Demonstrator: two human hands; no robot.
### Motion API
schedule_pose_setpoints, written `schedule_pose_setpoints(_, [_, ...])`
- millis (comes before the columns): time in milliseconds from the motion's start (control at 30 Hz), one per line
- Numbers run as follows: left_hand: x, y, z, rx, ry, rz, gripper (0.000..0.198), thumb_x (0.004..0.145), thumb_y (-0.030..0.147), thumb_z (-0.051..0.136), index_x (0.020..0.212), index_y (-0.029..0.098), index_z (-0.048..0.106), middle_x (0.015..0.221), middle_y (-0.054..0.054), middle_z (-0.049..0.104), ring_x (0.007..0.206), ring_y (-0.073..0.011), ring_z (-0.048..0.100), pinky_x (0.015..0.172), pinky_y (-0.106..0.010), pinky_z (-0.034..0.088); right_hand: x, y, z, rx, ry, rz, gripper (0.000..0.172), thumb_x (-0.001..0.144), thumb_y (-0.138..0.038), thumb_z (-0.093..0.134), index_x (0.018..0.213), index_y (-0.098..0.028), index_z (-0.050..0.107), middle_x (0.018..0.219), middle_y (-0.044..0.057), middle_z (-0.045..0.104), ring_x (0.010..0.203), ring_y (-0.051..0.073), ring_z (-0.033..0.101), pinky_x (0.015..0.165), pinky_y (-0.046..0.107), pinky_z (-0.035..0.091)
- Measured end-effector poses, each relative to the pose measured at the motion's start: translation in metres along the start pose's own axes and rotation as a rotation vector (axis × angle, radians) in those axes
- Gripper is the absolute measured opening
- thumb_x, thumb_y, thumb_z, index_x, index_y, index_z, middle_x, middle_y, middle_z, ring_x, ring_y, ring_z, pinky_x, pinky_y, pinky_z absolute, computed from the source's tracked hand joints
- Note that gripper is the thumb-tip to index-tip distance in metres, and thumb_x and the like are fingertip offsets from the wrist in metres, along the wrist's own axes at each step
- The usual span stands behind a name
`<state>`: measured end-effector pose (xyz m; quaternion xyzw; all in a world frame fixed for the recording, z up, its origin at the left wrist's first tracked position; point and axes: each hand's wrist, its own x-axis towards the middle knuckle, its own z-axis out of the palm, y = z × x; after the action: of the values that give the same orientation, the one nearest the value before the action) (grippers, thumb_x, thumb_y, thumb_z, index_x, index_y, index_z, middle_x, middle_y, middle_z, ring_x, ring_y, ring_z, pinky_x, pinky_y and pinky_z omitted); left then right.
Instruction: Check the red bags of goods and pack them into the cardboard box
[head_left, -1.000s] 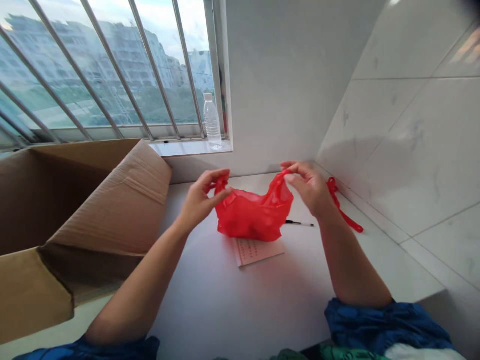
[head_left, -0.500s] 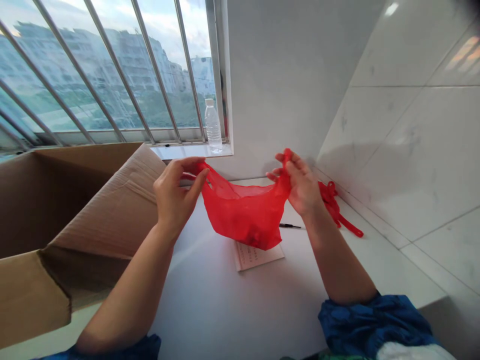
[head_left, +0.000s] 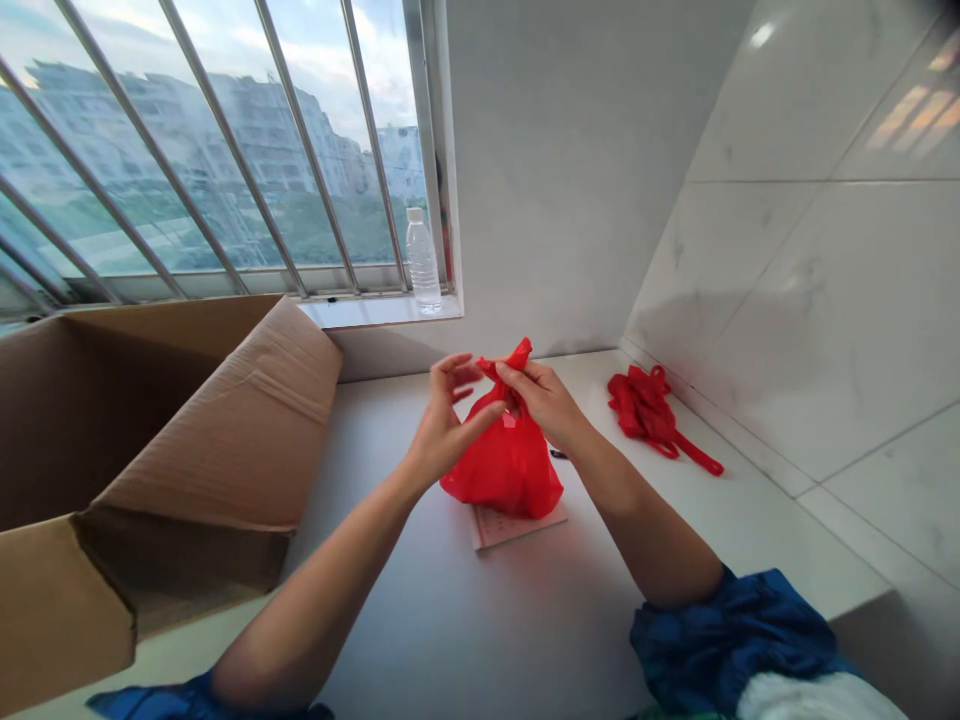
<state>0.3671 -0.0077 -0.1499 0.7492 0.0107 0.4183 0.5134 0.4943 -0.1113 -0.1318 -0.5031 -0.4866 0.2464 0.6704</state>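
Observation:
A red plastic bag (head_left: 506,465) hangs in the middle with its top gathered into a narrow neck. Its handles are pinched between the thumb and fingers of my right hand (head_left: 551,400). My left hand (head_left: 450,420) is at the bag's left side, fingers apart and curved around the neck without gripping it. What the bag holds is hidden by the red film. Just beneath, a pale booklet (head_left: 517,530) lies on the white table, partly covered by the bag. A dark pen (head_left: 559,454) shows only in part beside my right wrist.
On the left stands a large open cardboard box (head_left: 225,420) with a flap folded outward. More crumpled red bags (head_left: 649,410) lie by the tiled wall on the right. A clear water bottle (head_left: 424,265) stands on the sill of the barred window.
Both hands have come together from opposite sides of the bag. Its spread opening is now gathered at the top, and my left hand has let go of its handle.

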Motion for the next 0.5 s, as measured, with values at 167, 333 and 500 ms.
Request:
schedule_pose_setpoints(167, [-0.008, -0.011, 0.002, -0.365, -0.295, -0.406, 0.042, 0.089, 0.034, 0.066, 0.126, 0.021, 0.050, 0.089, -0.003, 0.066, 0.085, -0.0158, 0.064, 0.086, -0.030, 0.048, -0.003, 0.005, -0.009, 0.181, -0.023, 0.050, 0.039, 0.089, -0.055, 0.059, 0.096, -0.018, 0.068, 0.074, -0.001, 0.059, 0.049, 0.007, 0.042, 0.041, 0.021, 0.030])
schedule_pose_setpoints(333, [-0.001, -0.003, -0.009, -0.590, -0.222, -0.665, 0.038, 0.080, 0.026, 0.067, 0.116, 0.022, 0.060, 0.078, 0.000, 0.063, 0.072, -0.0132, 0.059, 0.071, -0.025, 0.047, -0.013, 0.001, -0.022, -0.179, -0.158, -0.036, 0.020, 0.088, -0.036, 0.064, 0.102, -0.021, 0.065, 0.076, -0.002, 0.062, 0.062, 0.010, 0.054, 0.056, 0.022, 0.043])
schedule_pose_setpoints(500, [0.001, -0.002, -0.009, -0.497, -0.273, -0.711, 0.038, 0.090, 0.046, 0.055, 0.116, 0.020, 0.063, 0.070, -0.001, 0.061, 0.065, -0.0153, 0.057, 0.067, -0.028, 0.047, -0.022, 0.002, -0.023, -0.727, -0.144, -0.335, 0.022, 0.082, -0.006, 0.052, 0.089, -0.021, 0.066, 0.100, 0.003, 0.063, 0.078, 0.012, 0.059, 0.069, 0.025, 0.046])
